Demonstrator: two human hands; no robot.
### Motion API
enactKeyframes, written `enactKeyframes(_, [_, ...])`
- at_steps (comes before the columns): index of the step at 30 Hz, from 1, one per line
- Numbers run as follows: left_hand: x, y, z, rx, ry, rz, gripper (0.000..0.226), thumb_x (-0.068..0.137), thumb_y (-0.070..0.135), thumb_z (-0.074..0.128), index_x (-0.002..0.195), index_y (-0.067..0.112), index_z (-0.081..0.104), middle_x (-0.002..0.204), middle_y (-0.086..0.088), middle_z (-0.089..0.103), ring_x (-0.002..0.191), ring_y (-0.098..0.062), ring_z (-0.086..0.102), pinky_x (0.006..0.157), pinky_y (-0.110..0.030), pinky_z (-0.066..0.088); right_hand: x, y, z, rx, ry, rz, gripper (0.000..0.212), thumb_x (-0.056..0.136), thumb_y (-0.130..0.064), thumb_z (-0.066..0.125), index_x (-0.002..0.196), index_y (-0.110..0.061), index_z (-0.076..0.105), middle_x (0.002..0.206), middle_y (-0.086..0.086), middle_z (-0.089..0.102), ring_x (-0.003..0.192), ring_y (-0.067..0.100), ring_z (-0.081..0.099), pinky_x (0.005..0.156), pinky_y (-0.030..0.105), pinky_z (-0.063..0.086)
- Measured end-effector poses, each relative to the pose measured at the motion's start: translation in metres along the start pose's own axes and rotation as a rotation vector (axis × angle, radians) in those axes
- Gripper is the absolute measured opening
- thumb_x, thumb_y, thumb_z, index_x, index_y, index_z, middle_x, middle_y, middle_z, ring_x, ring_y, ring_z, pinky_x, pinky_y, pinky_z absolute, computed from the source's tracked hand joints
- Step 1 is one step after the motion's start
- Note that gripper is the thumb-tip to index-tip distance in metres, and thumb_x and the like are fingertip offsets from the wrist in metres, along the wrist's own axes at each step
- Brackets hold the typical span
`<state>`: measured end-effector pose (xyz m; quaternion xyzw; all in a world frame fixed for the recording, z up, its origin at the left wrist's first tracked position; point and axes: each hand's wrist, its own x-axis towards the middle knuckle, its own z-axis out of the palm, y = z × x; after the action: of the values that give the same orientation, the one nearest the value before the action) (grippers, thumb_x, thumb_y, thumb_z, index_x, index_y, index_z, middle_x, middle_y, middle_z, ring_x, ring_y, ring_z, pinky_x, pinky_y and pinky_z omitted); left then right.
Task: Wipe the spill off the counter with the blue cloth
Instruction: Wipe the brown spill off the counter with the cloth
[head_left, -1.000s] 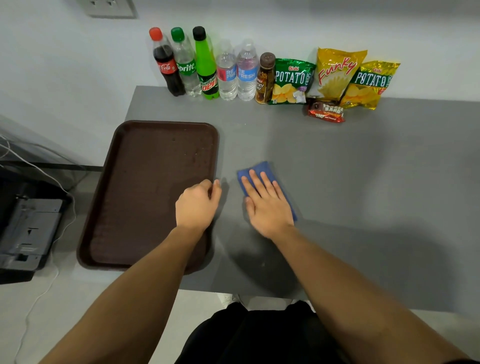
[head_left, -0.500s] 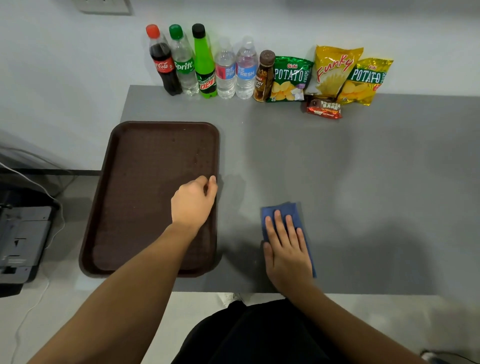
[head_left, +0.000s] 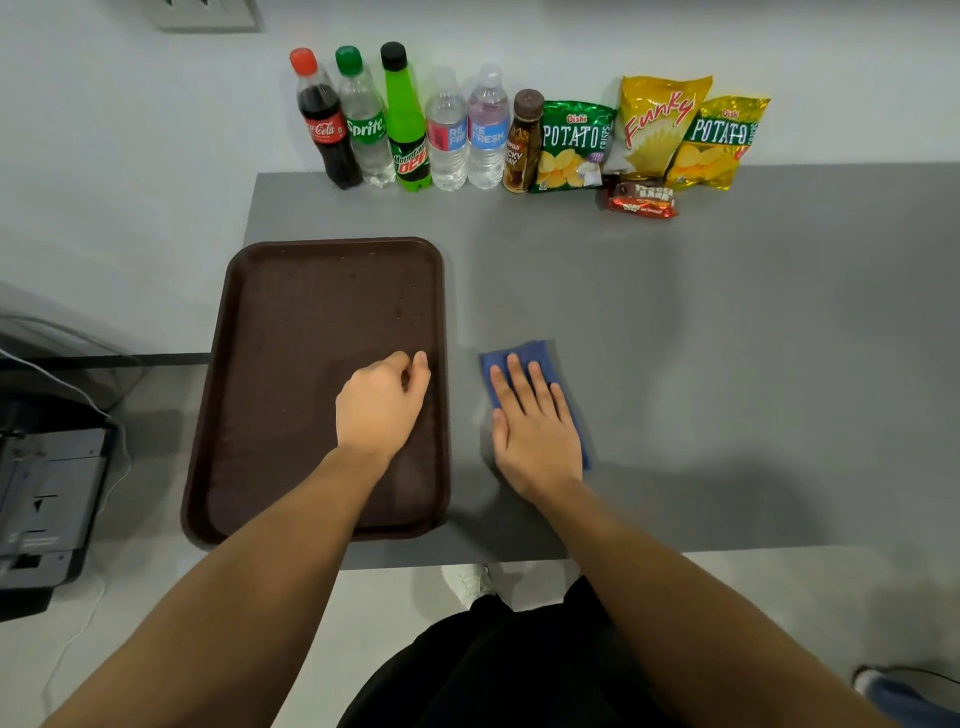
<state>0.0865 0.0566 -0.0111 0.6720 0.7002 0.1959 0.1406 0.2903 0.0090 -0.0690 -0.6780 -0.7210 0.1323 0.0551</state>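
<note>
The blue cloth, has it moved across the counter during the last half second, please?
Yes. The blue cloth slid away from the counter's near edge and closer to the brown tray.

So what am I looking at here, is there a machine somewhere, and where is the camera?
No machine: these are a person's two bare arms, filmed by one wide-angle camera worn on the head, looking forward and down. The right hand lies flat, fingers spread, pressing a folded blue cloth onto the grey counter. The left hand rests loosely curled on a brown tray beside it, which has nothing else on it. Nothing is actually gripped. Along the wall stands a row of drink bottles, then bags of crisps and a small chocolate packet. I cannot make out a spill on the counter in this picture.
</note>
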Motion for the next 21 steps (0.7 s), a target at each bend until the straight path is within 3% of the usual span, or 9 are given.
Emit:
enactKeyframes(3, [-0.004, 0.0, 0.002, -0.004, 0.003, 0.026, 0.047, 0.106, 0.04, 0.05, 0.064, 0.021, 0.038, 0.05, 0.011, 0.038, 0.044, -0.009, 0.038, 0.046, -0.027, 0.023, 0.001, 0.025, -0.006, -0.013, 0.046, 0.096, 0.061, 0.104, -0.039, 0.023, 0.163, -0.026, 0.021, 0.172, -0.004, 0.014, 0.159, 0.021, 0.012, 0.129, 0.045, 0.015])
enactKeyframes(6, [-0.007, 0.001, 0.006, -0.001, 0.004, 0.015, 0.045, 0.105, 0.041, 0.051, 0.066, 0.019, 0.043, 0.051, 0.011, 0.038, 0.047, -0.017, 0.039, 0.049, -0.029, 0.024, -0.017, 0.049, -0.008, -0.039, 0.053, 0.167, 0.061, 0.105, -0.041, 0.018, 0.164, -0.026, 0.014, 0.172, -0.004, 0.008, 0.159, 0.021, 0.007, 0.129, 0.044, 0.009])
enactKeyframes(9, [-0.011, 0.004, 0.009, -0.022, 0.01, 0.01, 0.045, 0.104, 0.043, 0.05, 0.066, 0.02, 0.042, 0.05, 0.011, 0.038, 0.046, -0.014, 0.037, 0.048, -0.028, 0.022, -0.05, 0.056, -0.006, -0.044, 0.05, 0.198, 0.062, 0.106, -0.041, 0.018, 0.165, -0.026, 0.007, 0.172, -0.003, 0.003, 0.16, 0.021, 0.002, 0.129, 0.044, 0.007])
enactKeyframes(17, [-0.024, 0.023, 0.01, -0.055, 0.03, -0.017, 0.044, 0.105, 0.043, 0.05, 0.067, 0.02, 0.043, 0.05, 0.011, 0.037, 0.051, -0.022, 0.042, 0.054, -0.031, 0.029, -0.095, -0.012, 0.016, 0.022, -0.035, 0.164, 0.064, 0.106, -0.045, 0.015, 0.163, -0.025, -0.006, 0.171, -0.002, -0.012, 0.158, 0.022, -0.014, 0.129, 0.044, -0.002])
enactKeyframes(21, [-0.035, 0.028, 0.008, -0.033, 0.074, -0.041, 0.044, 0.105, 0.044, 0.049, 0.066, 0.023, 0.042, 0.05, 0.013, 0.036, 0.047, -0.016, 0.039, 0.051, -0.029, 0.027, -0.075, -0.045, 0.023, 0.072, -0.045, 0.086, 0.063, 0.106, -0.037, 0.021, 0.164, -0.023, 0.003, 0.171, -0.001, -0.005, 0.159, 0.024, -0.005, 0.126, 0.042, -0.006])
